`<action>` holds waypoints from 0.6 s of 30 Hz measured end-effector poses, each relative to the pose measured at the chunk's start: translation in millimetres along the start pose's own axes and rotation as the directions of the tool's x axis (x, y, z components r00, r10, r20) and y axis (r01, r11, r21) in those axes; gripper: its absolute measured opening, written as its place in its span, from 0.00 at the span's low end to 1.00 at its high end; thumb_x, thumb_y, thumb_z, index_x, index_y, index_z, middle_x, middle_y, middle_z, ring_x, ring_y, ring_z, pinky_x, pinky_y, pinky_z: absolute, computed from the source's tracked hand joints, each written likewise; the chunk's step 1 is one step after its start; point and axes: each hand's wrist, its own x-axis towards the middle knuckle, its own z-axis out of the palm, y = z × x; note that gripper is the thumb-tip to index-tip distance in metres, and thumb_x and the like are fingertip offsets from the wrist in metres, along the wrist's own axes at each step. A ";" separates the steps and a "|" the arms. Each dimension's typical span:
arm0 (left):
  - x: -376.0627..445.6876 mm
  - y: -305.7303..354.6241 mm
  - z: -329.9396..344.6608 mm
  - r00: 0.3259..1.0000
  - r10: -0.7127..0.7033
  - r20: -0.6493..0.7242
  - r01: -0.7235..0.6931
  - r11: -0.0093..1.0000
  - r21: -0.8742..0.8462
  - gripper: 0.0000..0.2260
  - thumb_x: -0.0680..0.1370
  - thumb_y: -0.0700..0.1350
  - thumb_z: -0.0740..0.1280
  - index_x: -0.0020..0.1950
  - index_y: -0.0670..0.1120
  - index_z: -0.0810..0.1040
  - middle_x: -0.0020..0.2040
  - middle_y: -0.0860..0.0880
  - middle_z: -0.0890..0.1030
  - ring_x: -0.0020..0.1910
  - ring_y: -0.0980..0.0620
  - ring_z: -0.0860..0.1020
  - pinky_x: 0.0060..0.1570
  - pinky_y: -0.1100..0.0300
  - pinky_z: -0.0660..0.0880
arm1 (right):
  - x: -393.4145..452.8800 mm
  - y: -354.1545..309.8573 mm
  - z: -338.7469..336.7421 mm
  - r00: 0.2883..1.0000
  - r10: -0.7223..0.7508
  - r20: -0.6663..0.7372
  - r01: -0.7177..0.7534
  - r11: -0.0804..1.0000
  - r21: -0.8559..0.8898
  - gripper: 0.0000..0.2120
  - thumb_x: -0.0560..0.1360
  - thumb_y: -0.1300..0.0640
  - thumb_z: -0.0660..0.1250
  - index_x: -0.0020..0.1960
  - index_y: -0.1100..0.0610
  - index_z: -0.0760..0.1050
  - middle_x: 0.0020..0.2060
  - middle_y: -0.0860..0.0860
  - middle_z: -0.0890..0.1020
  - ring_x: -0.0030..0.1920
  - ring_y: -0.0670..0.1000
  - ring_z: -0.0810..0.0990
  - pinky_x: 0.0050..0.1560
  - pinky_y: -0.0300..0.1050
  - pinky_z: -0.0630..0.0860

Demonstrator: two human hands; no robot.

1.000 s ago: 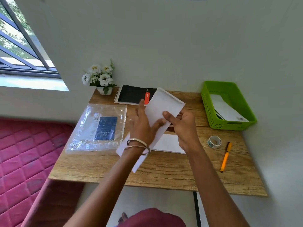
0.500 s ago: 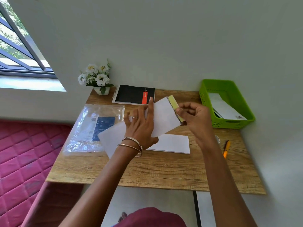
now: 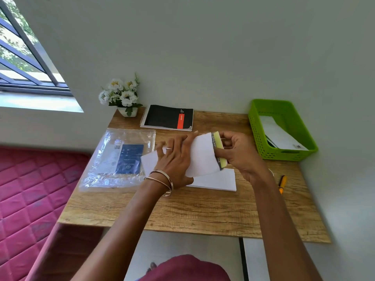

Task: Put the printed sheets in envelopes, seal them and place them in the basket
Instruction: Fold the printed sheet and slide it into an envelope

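I hold a white envelope (image 3: 203, 155) above the middle of the wooden table (image 3: 203, 211). My left hand (image 3: 174, 161) lies flat over its left half. My right hand (image 3: 239, 153) pinches the envelope's right end, where a yellow-green strip (image 3: 220, 151) with a dark printed edge shows on the flap. Under the envelope lies a white sheet (image 3: 219, 180) on the table. The green basket (image 3: 282, 128) stands at the far right with a white envelope (image 3: 282, 136) inside.
A clear plastic pack with a blue label (image 3: 119, 159) lies left of my hands. A black spiral notebook (image 3: 168, 117) and a white flower pot (image 3: 121, 96) stand at the back. An orange pen (image 3: 282, 184) lies right. A pink mattress (image 3: 30, 189) borders the table's left.
The envelope has dropped lower and turned more level. My right hand has closed on its flap end, where the yellow-green strip now shows fully. My left hand has slid flat over it.
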 end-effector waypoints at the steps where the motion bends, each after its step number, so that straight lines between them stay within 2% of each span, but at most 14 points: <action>1: 0.1 1.7 1.4 1.000 0.007 0.002 -0.007 1.000 -0.014 0.54 0.59 0.54 0.76 0.70 0.55 0.38 0.67 0.46 0.59 0.66 0.45 0.59 0.66 0.39 0.57 | 1.1 0.0 0.7 1.000 0.016 0.024 -0.015 1.000 -0.014 0.15 0.71 0.67 0.72 0.56 0.57 0.79 0.47 0.54 0.85 0.48 0.55 0.83 0.45 0.52 0.81; 5: -2.1 9.3 11.4 1.000 0.022 -0.002 -0.022 0.998 -0.059 0.55 0.59 0.58 0.75 0.71 0.56 0.38 0.66 0.46 0.59 0.64 0.45 0.60 0.64 0.43 0.57 | 5.0 0.6 4.9 0.994 0.102 0.046 -0.093 0.981 -0.170 0.16 0.71 0.73 0.68 0.54 0.58 0.79 0.47 0.56 0.84 0.49 0.57 0.82 0.43 0.53 0.81; 7: -3.6 10.5 18.4 1.000 -0.010 0.012 0.011 0.994 -0.110 0.55 0.59 0.60 0.73 0.72 0.56 0.37 0.66 0.47 0.58 0.64 0.46 0.59 0.65 0.44 0.56 | 5.7 -0.2 7.5 0.995 0.102 -0.003 -0.100 0.969 -0.227 0.17 0.70 0.72 0.69 0.55 0.58 0.78 0.48 0.56 0.82 0.48 0.57 0.82 0.38 0.49 0.80; 9: -5.6 8.9 26.1 0.997 -0.056 0.047 0.062 0.986 -0.152 0.55 0.60 0.61 0.73 0.73 0.54 0.37 0.67 0.48 0.58 0.66 0.46 0.58 0.69 0.43 0.51 | 6.4 -1.2 10.0 0.995 0.084 -0.043 -0.093 0.955 -0.281 0.17 0.69 0.70 0.71 0.55 0.57 0.76 0.49 0.56 0.82 0.47 0.55 0.81 0.33 0.44 0.76; 12: -8.1 5.2 33.4 0.995 -0.084 0.058 0.092 0.985 -0.145 0.51 0.62 0.60 0.73 0.72 0.52 0.43 0.69 0.49 0.58 0.69 0.47 0.57 0.71 0.41 0.42 | 6.3 -2.0 9.8 0.994 0.052 -0.098 -0.092 0.876 -0.474 0.17 0.68 0.68 0.72 0.53 0.57 0.74 0.49 0.55 0.80 0.46 0.55 0.80 0.31 0.38 0.68; 14: -7.3 4.0 32.1 0.996 -0.079 0.050 0.085 0.988 -0.127 0.48 0.62 0.59 0.73 0.73 0.52 0.49 0.69 0.50 0.59 0.70 0.47 0.58 0.71 0.40 0.41 | 5.2 -2.8 8.2 0.988 0.007 -0.154 -0.096 0.809 -0.580 0.18 0.68 0.68 0.72 0.54 0.56 0.75 0.50 0.54 0.79 0.47 0.54 0.78 0.33 0.39 0.68; 18: -3.1 -3.1 26.3 0.996 -0.063 0.060 0.067 0.996 -0.064 0.47 0.62 0.60 0.73 0.73 0.51 0.50 0.68 0.48 0.60 0.70 0.47 0.58 0.70 0.37 0.42 | 4.8 2.8 6.8 0.979 -0.035 -0.200 -0.075 0.853 -0.516 0.20 0.68 0.69 0.72 0.56 0.54 0.76 0.51 0.52 0.79 0.49 0.54 0.79 0.35 0.41 0.74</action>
